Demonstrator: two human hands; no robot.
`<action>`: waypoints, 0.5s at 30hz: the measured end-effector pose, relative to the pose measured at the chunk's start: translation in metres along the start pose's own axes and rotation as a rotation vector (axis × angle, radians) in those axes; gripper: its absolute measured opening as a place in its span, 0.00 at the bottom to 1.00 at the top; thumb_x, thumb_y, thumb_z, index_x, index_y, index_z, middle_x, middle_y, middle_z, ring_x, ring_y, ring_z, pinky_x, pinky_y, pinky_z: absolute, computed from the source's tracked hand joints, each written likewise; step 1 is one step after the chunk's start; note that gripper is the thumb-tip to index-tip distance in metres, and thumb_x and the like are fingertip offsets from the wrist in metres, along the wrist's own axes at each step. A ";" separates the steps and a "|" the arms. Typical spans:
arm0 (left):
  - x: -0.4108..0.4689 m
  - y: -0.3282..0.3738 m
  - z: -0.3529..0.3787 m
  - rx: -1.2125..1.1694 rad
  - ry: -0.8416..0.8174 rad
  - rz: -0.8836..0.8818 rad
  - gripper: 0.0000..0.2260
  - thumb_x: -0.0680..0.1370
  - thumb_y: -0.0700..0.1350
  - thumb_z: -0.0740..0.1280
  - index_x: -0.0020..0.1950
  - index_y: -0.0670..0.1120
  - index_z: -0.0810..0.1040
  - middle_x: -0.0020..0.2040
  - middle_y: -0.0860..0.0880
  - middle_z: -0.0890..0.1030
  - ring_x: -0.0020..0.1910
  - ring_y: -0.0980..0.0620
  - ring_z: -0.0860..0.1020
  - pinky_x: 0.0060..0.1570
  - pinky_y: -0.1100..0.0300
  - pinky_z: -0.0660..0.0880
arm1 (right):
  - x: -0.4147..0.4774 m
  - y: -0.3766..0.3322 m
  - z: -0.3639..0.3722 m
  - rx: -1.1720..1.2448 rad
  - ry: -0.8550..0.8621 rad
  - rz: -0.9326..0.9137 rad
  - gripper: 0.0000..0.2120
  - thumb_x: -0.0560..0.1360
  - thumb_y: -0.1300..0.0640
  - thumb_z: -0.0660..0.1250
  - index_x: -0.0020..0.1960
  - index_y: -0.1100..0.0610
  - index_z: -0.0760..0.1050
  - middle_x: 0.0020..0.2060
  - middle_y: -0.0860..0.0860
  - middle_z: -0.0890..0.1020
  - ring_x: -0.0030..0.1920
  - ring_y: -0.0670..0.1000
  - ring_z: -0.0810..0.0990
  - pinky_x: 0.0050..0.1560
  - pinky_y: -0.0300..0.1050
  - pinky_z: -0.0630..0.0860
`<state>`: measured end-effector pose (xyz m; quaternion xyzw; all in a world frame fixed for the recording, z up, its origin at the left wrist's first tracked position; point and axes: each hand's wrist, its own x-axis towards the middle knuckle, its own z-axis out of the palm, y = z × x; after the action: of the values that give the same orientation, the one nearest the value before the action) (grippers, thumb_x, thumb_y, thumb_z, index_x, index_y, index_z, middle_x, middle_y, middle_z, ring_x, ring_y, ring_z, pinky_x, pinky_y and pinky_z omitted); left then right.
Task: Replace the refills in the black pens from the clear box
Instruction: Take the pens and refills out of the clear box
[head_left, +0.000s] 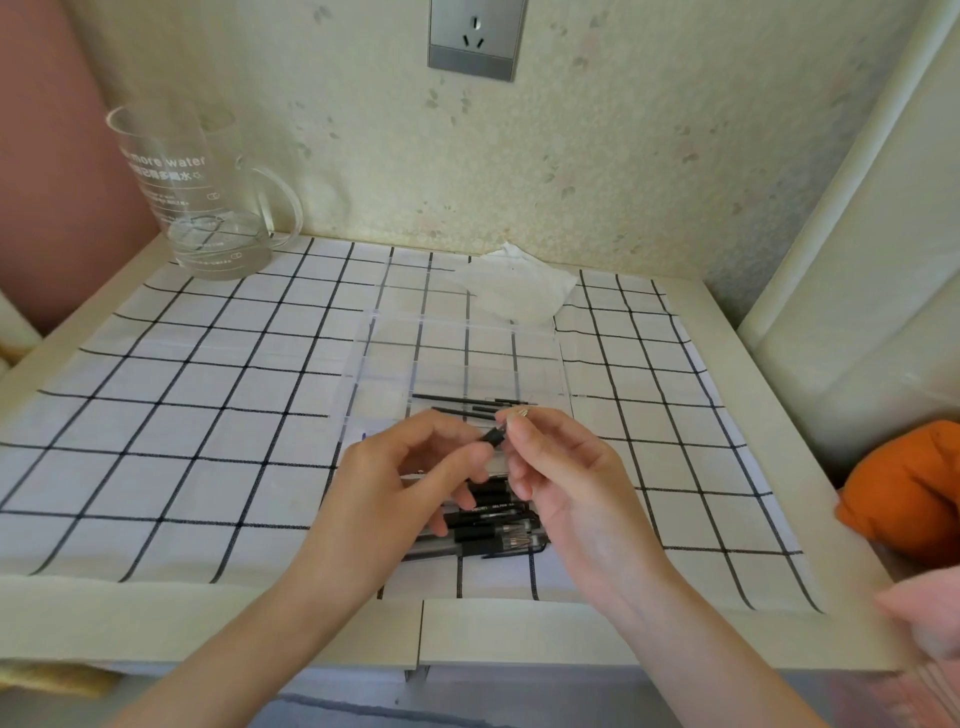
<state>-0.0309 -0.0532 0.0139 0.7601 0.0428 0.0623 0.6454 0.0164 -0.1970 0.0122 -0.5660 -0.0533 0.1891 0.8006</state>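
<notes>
A clear plastic box (462, 358) lies open on the checked cloth in the middle of the table. Thin black refills (467, 400) lie across it near its front. Several black pens (498, 525) lie in the box part nearest me, partly hidden under my hands. My left hand (395, 483) grips a black pen barrel (492, 438) whose end pokes out to the right. My right hand (561, 478) pinches a small metal spring (521, 413) between thumb and forefinger, right beside the barrel's end.
A clear glass jug (202, 192) with a little water stands at the back left. A crumpled white tissue (519, 286) lies behind the box. An orange cloth (914, 493) sits at the right edge, and a wall socket (475, 36) is above.
</notes>
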 end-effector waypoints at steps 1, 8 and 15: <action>0.000 0.001 0.000 0.014 -0.016 0.003 0.07 0.70 0.52 0.66 0.44 0.52 0.81 0.35 0.52 0.81 0.28 0.57 0.76 0.26 0.66 0.70 | 0.000 0.000 0.000 0.001 0.001 -0.002 0.08 0.67 0.56 0.71 0.44 0.58 0.82 0.32 0.49 0.79 0.31 0.48 0.69 0.32 0.34 0.69; 0.002 -0.001 -0.001 0.048 0.051 0.000 0.08 0.68 0.49 0.72 0.45 0.52 0.77 0.40 0.52 0.79 0.28 0.54 0.78 0.25 0.65 0.72 | 0.002 0.000 -0.001 0.023 0.004 0.001 0.08 0.67 0.56 0.71 0.44 0.58 0.83 0.33 0.49 0.80 0.31 0.47 0.71 0.32 0.35 0.70; 0.001 0.000 0.001 0.055 0.023 -0.005 0.12 0.66 0.54 0.72 0.47 0.55 0.75 0.43 0.55 0.81 0.25 0.54 0.76 0.25 0.63 0.73 | 0.002 -0.001 -0.002 0.018 0.007 -0.001 0.10 0.67 0.56 0.70 0.45 0.58 0.83 0.31 0.49 0.79 0.29 0.47 0.70 0.32 0.34 0.71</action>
<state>-0.0302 -0.0536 0.0137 0.7766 0.0538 0.0685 0.6239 0.0188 -0.1985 0.0118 -0.5596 -0.0491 0.1870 0.8059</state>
